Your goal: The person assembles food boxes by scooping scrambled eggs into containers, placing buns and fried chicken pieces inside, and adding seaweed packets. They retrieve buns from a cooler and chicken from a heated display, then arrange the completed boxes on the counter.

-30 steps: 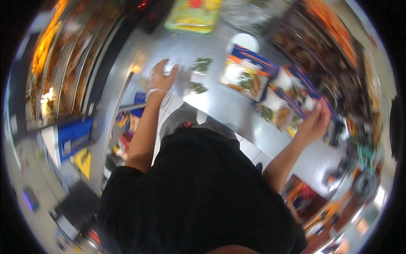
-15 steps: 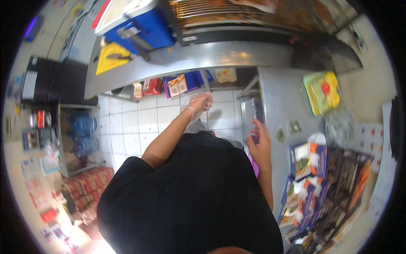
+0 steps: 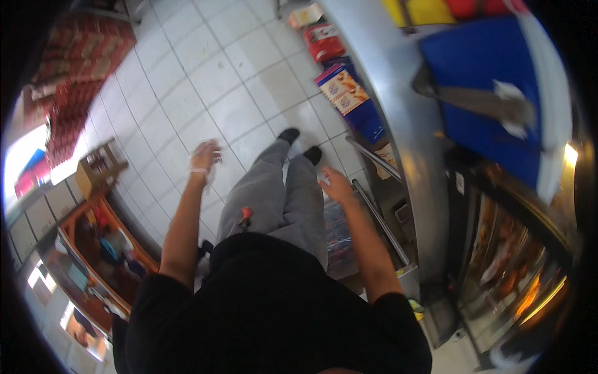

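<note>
My left hand (image 3: pixel 207 156) hangs over the tiled floor, blurred by motion. Its fingers are loosely apart with nothing seen in them, and thin clear plastic shows around the wrist. On the other side of my grey trousers (image 3: pixel 258 193), my right hand (image 3: pixel 336 186) is held out low with the fingers apart, and it appears bare. The nearest thing to it is a metal rail (image 3: pixel 380 221) of the steel counter. Neither hand touches anything that I can make out.
Along my right runs a steel counter (image 3: pixel 389 93) carrying a blue cooler box (image 3: pixel 483 87). Colourful packages (image 3: pixel 349 93) lie on its low shelf. A glass-fronted case (image 3: pixel 511 262) with food stands nearer. At left are an orange-framed cabinet (image 3: pixel 103 249), a cardboard box (image 3: pixel 99 165) and red patterned stacks (image 3: pixel 81 81).
My view and body have turned left, away from the side counter with the boxes. My right hand has left that counter's edge, and both hands now hang apart at my sides.
</note>
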A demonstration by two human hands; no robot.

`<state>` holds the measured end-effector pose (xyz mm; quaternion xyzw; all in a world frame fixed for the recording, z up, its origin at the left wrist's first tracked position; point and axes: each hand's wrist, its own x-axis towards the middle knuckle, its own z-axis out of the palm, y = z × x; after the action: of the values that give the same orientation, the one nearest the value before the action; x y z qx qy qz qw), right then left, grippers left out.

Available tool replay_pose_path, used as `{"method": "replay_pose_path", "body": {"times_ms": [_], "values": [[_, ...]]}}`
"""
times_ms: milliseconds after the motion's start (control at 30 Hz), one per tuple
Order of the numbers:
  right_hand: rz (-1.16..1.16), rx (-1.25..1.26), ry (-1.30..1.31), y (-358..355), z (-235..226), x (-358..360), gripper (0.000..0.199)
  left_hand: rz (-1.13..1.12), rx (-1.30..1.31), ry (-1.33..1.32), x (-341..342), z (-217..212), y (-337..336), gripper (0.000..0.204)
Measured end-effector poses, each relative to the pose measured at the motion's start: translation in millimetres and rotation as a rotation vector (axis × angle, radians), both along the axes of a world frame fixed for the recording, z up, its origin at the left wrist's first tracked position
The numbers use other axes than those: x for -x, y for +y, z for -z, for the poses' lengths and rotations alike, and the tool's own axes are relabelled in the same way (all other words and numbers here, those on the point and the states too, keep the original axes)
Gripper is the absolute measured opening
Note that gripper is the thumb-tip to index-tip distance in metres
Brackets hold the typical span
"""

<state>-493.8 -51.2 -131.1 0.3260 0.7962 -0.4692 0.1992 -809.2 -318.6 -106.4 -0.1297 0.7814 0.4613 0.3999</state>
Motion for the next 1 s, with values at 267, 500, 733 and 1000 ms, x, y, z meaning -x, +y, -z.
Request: {"method": "replay_pose_path", "body": {"times_ms": [267,500,733,1000], "values": [[-0.425,-0.434,-0.157,120.6,259.0,94.3,0.044,0.153,0.53,-0.015,-94.6,94.0,-135.4,0.04],[-0.636,-1.019,0.223,175.7,367.8,198.4,0.059,0.373,0.673,-0.276,-120.2,157.6,-133.5,0.04],[0.919,-0.891,0.058,277.8,388.8,175.4,0.083,-0.066,0.458,-0.433,-122.2,161.4,-125.0,0.034],[1.618,-0.393,0.224,469.9,368.8,97.6,0.048,-0.128,0.558,-0.45,-112.4,157.4,-169.2,0.034]]}}
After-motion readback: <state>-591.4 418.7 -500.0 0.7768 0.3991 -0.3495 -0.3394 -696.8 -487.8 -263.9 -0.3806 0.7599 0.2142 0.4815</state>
